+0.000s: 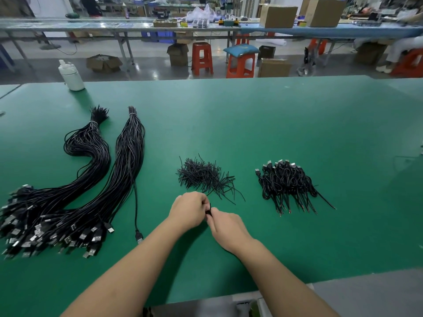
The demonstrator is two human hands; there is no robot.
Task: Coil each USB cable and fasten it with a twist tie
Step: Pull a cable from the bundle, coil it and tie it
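Both hands meet at lower centre: left hand (188, 208) and right hand (225, 226) pinch a small black coil (208, 212), probably for twisting a tie. Ties (206, 177) just above, within reach; finished pile (288, 181) right, loose cables (68, 202) left.

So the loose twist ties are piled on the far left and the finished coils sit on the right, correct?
Not quite. The head view shows the twist ties piled in the middle, just beyond the hands; the far left holds uncoiled cable bundles. The finished coils do sit on the right.
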